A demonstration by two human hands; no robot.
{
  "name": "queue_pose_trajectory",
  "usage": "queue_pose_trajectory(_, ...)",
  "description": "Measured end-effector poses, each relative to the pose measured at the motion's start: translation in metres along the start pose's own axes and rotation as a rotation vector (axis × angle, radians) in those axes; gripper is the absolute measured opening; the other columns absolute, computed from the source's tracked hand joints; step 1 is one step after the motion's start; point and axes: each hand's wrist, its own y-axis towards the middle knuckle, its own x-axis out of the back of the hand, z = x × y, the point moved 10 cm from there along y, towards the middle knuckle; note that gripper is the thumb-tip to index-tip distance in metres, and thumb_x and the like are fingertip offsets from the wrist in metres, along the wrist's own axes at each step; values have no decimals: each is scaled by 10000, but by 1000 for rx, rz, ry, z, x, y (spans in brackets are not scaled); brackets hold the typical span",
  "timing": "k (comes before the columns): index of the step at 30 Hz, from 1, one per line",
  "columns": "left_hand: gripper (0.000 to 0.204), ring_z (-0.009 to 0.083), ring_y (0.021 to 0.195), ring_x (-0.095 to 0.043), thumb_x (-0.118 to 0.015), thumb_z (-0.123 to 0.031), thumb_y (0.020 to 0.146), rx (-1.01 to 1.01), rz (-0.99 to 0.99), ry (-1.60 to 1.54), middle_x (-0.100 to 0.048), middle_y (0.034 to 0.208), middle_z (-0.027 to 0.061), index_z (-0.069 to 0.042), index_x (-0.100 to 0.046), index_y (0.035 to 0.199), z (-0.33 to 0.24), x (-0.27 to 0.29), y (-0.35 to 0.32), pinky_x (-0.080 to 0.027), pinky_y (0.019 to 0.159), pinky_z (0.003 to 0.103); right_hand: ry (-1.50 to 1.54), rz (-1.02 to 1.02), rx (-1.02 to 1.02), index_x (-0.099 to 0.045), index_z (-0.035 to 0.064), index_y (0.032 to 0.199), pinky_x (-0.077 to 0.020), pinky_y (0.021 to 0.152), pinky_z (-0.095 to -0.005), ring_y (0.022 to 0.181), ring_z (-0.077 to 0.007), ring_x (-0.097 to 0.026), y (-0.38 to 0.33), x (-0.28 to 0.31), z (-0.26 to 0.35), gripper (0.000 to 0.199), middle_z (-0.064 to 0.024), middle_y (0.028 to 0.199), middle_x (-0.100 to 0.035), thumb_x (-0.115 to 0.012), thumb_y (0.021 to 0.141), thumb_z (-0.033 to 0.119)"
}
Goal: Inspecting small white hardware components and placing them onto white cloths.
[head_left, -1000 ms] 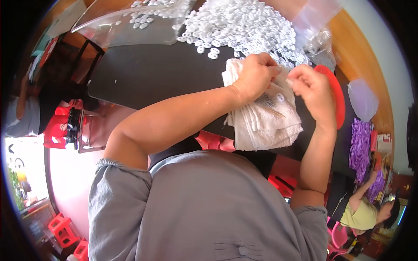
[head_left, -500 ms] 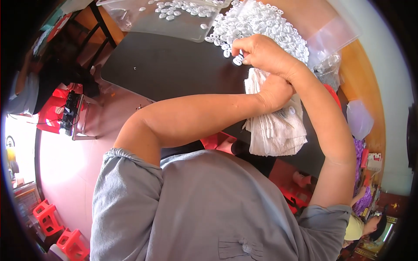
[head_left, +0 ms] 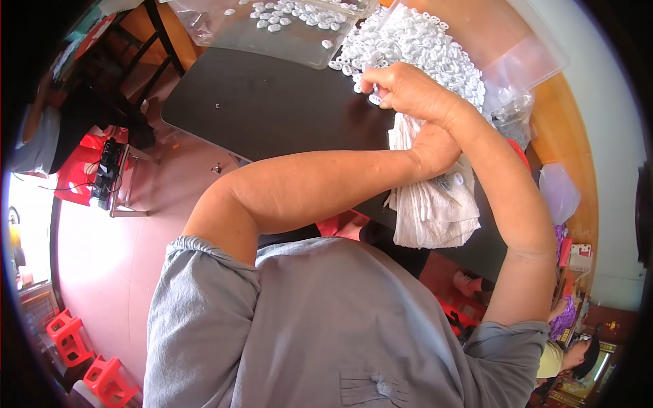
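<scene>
My right hand [head_left: 411, 90] reaches to the near edge of a heap of white oval plastic pieces [head_left: 415, 47]. Thumb and forefinger are bent in a pinch around one white oval piece [head_left: 375, 100]. Partly behind my right wrist, my left hand [head_left: 437, 148] rests closed over a folded white cloth [head_left: 435, 221]; its fingertips and whatever they hold are hidden. Thin grey strands [head_left: 442, 182] stick out below the left hand onto the cloth, beside another white oval piece [head_left: 458, 179]. My forearms cross at the wrist, the right one on top.
A clear plastic tray [head_left: 299, 54] with loose white pieces stands on the dark table [head_left: 272, 102]. Clear plastic bags [head_left: 513, 112] lie right of the heap. Red stools [head_left: 71, 336] stand at the lower left. Another person [head_left: 554, 360] is at the lower right.
The whole view has shifted slightly. My right hand has dipped a little toward me, its thumb lower by the white piece, and my left hand sits farther behind the right wrist.
</scene>
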Motion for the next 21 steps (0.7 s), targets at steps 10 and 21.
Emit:
queue_pose_trajectory(10,313,296,1113,-579,-474,-177,873,44,-70,-88,-609,1181,148,-100,-593,1153,-5,15,-3,-449,932,417,47,-30,-94,-602,31,868,-424,587,-332,597,-170,-512,-2,4,-16,190,-62,618,-527,-610,697,-50)
queue_pose_trajectory(21,200,277,930,-606,-544,-120,835,64,-138,-55,-625,991,132,-64,-603,1017,-3,19,-3,-461,802,407,51,-43,-188,-610,16,816,-483,693,-399,775,-307,-625,2,4,-31,185,-142,768,-637,-694,653,33)
